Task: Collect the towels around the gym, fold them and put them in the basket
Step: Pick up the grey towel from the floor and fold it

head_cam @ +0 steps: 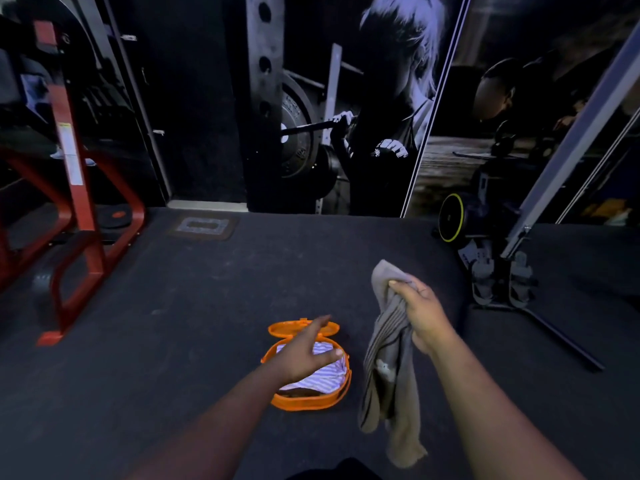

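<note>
While the right hand (420, 315) grips a hanging grey towel (388, 368), the left hand (306, 355), fingers spread over the basket (277, 400), must probably help fold it.

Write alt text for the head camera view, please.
A person's right hand grips a hanging grey towel while the open left hand reaches over an orange basket holding a striped towel on the dark gym floor.
</note>
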`<move>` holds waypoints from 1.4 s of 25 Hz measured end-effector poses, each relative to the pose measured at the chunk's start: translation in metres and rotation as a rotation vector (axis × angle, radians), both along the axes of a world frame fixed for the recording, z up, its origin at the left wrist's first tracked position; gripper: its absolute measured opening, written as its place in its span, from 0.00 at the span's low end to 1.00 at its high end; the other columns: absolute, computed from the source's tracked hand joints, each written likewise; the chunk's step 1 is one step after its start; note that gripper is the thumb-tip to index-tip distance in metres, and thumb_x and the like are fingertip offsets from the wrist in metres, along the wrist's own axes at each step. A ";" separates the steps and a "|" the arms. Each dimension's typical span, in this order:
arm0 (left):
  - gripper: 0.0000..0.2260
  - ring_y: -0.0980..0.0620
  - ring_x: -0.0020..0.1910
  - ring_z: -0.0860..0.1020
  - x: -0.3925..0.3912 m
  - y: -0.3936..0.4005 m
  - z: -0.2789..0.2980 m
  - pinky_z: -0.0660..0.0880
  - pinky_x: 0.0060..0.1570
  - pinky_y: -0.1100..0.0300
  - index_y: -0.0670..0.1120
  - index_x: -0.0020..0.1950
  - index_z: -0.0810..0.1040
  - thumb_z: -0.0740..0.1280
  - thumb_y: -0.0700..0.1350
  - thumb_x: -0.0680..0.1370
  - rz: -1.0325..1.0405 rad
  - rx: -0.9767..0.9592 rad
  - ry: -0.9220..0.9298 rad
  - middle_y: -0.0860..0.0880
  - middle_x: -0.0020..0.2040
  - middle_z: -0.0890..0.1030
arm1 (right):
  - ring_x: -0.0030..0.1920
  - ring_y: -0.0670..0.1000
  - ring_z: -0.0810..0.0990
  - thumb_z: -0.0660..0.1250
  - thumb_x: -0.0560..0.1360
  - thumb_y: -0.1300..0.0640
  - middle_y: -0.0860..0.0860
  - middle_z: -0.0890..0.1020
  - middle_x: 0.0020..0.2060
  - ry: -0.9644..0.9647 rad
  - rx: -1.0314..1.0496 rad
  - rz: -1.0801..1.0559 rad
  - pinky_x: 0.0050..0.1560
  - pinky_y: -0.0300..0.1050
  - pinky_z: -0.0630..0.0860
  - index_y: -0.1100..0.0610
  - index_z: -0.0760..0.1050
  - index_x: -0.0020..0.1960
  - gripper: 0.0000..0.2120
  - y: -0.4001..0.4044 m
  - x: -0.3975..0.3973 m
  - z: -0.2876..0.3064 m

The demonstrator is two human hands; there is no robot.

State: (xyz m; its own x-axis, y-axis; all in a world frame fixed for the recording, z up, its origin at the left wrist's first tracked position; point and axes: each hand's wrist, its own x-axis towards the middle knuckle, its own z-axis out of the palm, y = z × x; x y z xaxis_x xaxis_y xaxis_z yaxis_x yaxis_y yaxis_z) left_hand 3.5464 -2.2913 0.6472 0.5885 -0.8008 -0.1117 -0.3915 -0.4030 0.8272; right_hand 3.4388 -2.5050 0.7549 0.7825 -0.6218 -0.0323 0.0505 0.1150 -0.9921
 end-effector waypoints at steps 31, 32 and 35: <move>0.11 0.53 0.33 0.78 0.071 0.100 -0.045 0.72 0.34 0.58 0.43 0.39 0.84 0.79 0.50 0.72 0.802 -0.066 0.051 0.49 0.34 0.84 | 0.37 0.51 0.78 0.69 0.81 0.53 0.54 0.81 0.36 0.208 -0.337 -0.375 0.41 0.50 0.76 0.55 0.78 0.41 0.10 -0.079 -0.031 -0.062; 0.13 0.52 0.32 0.78 0.067 0.091 -0.041 0.72 0.33 0.59 0.43 0.39 0.83 0.80 0.51 0.71 0.910 -0.140 0.107 0.49 0.33 0.84 | 0.35 0.51 0.76 0.68 0.80 0.53 0.53 0.79 0.33 0.206 -0.327 -0.400 0.39 0.51 0.74 0.55 0.76 0.40 0.11 -0.078 -0.029 -0.065; 0.10 0.51 0.32 0.78 0.050 0.056 -0.025 0.73 0.34 0.60 0.42 0.41 0.82 0.79 0.46 0.73 1.069 -0.480 0.507 0.46 0.35 0.83 | 0.33 0.53 0.73 0.68 0.79 0.57 0.52 0.75 0.31 0.198 -0.269 -0.369 0.34 0.49 0.70 0.58 0.73 0.41 0.10 -0.067 -0.020 -0.070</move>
